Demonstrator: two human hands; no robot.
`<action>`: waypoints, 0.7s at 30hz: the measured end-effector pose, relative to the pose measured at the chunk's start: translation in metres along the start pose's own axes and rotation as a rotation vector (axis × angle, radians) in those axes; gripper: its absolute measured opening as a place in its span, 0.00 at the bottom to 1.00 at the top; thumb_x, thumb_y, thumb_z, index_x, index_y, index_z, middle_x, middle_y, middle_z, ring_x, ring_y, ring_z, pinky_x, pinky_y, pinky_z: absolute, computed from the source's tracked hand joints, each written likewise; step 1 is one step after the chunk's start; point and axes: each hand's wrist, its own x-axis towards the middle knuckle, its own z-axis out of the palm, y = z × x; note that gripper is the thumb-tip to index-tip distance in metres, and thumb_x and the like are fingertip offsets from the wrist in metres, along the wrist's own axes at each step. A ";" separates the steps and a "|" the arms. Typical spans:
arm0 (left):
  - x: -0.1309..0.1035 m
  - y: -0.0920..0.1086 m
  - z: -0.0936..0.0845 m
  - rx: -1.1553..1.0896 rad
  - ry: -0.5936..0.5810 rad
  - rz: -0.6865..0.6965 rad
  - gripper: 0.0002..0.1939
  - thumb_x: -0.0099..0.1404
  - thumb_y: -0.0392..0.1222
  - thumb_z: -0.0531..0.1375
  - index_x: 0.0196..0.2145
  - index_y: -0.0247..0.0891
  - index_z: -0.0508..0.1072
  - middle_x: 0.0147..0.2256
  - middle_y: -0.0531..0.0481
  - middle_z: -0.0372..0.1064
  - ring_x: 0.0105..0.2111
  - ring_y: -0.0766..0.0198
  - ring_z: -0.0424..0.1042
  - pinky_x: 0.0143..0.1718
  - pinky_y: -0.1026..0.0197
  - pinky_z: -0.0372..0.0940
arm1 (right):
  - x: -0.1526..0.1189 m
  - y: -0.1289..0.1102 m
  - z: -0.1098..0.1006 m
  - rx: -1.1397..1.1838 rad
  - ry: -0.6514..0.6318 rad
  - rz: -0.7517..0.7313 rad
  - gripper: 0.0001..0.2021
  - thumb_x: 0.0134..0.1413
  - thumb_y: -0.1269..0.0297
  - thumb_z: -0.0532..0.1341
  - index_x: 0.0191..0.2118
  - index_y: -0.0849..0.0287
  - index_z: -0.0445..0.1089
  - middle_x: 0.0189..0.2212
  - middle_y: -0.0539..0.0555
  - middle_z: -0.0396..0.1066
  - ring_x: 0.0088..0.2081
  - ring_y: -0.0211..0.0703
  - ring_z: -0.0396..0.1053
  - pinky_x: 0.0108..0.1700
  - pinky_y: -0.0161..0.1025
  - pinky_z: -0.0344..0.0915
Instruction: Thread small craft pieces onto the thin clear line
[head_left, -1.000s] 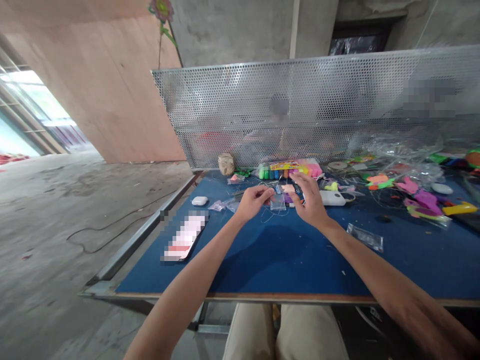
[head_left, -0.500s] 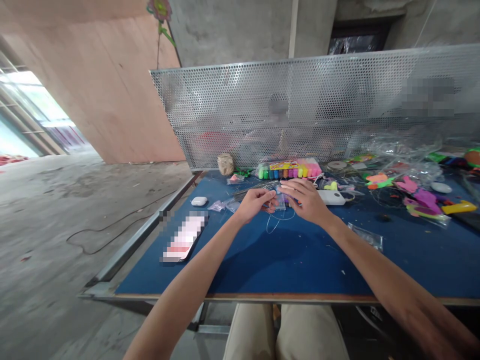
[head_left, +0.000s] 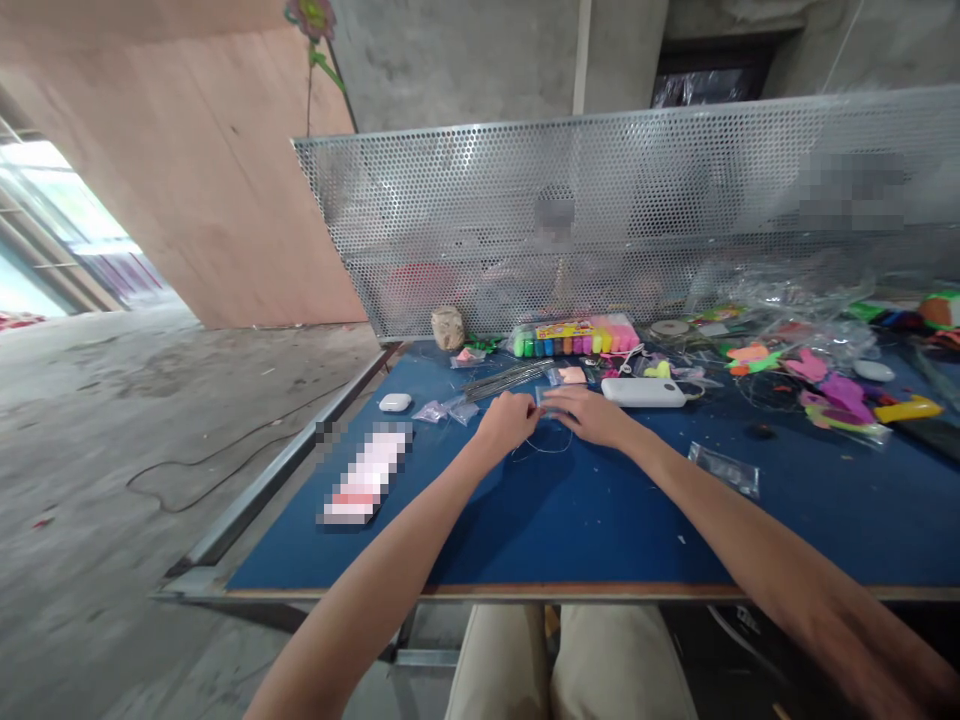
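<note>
Over the middle of the blue table, my left hand (head_left: 507, 424) is closed, knuckles up, its fingertips turned in toward the other hand. What it pinches is hidden. Just to the right, my right hand (head_left: 591, 415) has its fingers stretched leftward over a small clear plastic bag (head_left: 550, 394), nearly meeting the left fingertips. From beneath the two hands a thin wire or thread (head_left: 551, 451) curves out in a loose loop. Behind them lie a bundle of thin metal wires (head_left: 504, 380) and a small bag with a peach-coloured lump (head_left: 571, 375).
A white power bank (head_left: 643, 392) lies right of my hands, a clear bag (head_left: 724, 470) nearer. Left are a phone (head_left: 367, 475), a white earbud case (head_left: 395, 402) and small bags (head_left: 442, 410). Coloured clay (head_left: 576, 337) stands before a perforated metal screen (head_left: 480, 220); colourful pieces (head_left: 832, 390) clutter the right.
Both hands have come down slightly and shifted a little left, and the thin loop moved with them. The left hand has turned knuckles up. The peach-coloured lump is now uncovered.
</note>
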 end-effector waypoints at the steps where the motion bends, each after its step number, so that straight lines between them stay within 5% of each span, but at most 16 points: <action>1: 0.000 0.001 0.003 0.092 0.006 0.014 0.13 0.67 0.46 0.57 0.31 0.37 0.76 0.28 0.44 0.74 0.32 0.56 0.75 0.36 0.58 0.66 | 0.000 0.004 0.007 0.019 -0.041 0.003 0.13 0.65 0.67 0.55 0.50 0.55 0.74 0.49 0.59 0.74 0.52 0.51 0.71 0.56 0.52 0.65; 7: -0.006 0.014 0.018 0.269 0.041 0.261 0.10 0.69 0.39 0.53 0.44 0.35 0.70 0.41 0.40 0.72 0.44 0.53 0.71 0.46 0.54 0.65 | -0.001 0.018 0.024 0.000 -0.025 0.003 0.10 0.64 0.68 0.56 0.38 0.59 0.75 0.35 0.59 0.75 0.41 0.50 0.73 0.46 0.47 0.68; 15: -0.001 0.009 0.012 0.289 0.119 0.403 0.11 0.74 0.42 0.49 0.46 0.35 0.67 0.41 0.44 0.70 0.47 0.55 0.69 0.53 0.52 0.62 | -0.001 0.015 0.010 0.084 0.110 0.119 0.10 0.64 0.65 0.56 0.41 0.58 0.75 0.38 0.58 0.75 0.43 0.49 0.72 0.47 0.47 0.68; 21: 0.003 0.008 -0.007 0.329 0.182 0.382 0.09 0.72 0.37 0.52 0.41 0.39 0.72 0.37 0.45 0.70 0.43 0.55 0.69 0.48 0.53 0.64 | -0.001 0.005 -0.003 0.202 0.355 0.188 0.14 0.62 0.64 0.56 0.52 0.56 0.71 0.51 0.60 0.71 0.53 0.51 0.69 0.52 0.48 0.68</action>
